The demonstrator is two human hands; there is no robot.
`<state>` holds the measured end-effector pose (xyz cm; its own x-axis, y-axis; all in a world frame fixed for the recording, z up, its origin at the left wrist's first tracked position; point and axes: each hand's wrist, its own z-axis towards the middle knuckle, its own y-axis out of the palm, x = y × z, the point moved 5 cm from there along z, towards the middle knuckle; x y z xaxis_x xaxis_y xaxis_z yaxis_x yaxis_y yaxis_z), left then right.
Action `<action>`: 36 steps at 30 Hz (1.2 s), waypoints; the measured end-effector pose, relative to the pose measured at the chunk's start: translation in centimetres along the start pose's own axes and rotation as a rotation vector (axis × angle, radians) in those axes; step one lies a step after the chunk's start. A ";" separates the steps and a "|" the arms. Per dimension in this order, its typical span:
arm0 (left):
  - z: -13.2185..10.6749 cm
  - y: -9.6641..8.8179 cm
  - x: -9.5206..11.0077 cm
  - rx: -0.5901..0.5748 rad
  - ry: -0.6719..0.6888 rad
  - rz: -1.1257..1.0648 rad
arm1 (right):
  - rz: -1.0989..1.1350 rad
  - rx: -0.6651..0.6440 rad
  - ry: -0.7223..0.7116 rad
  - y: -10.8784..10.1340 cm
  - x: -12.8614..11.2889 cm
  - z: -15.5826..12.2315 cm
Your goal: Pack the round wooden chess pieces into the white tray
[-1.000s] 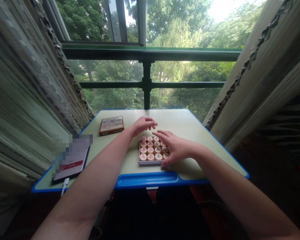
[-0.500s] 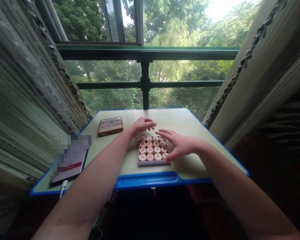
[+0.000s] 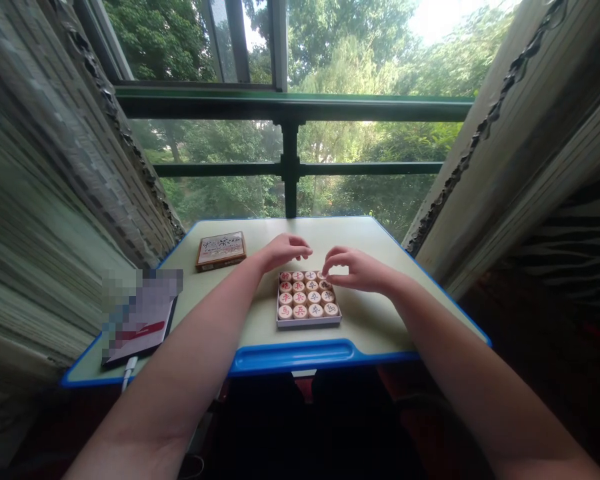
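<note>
A shallow grey tray (image 3: pixel 307 323) on the pale green table (image 3: pixel 380 323) holds several round wooden chess pieces (image 3: pixel 307 300) with red and dark characters. My left hand (image 3: pixel 283 252) hovers at the tray's far left corner, with the fingers curled together and the thumb tucked under; what it holds, if anything, is hidden. My right hand (image 3: pixel 360 272) is at the tray's far right corner. Its thumb and fingertips are pinched together over the farthest right piece, and I cannot tell whether they grip it.
A flat brown box (image 3: pixel 221 250) with printed characters lies at the table's far left. A blurred dark flat item (image 3: pixel 140 320) with a white cable (image 3: pixel 129 370) sits near the left front edge. Woven blinds (image 3: pixel 55 200) flank both sides; a green window rail (image 3: pixel 290 167) stands behind.
My right hand has lifted off the tray's near right side, moved to the far right corner, and closed from spread fingers into a pinch. My left hand has stayed in place.
</note>
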<state>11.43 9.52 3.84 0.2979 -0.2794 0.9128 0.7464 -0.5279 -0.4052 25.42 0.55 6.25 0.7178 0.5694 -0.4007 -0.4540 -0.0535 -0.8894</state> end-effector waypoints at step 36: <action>-0.4 0.7 0.1 -0.133 -0.060 0.066 | 0.210 -0.318 0.038 0.8 0.7 -0.3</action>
<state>11.74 8.85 3.65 0.3816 -0.2705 0.8838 0.6401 -0.6125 -0.4638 25.71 0.63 5.20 0.6482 0.4882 -0.5844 -0.4113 -0.4214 -0.8083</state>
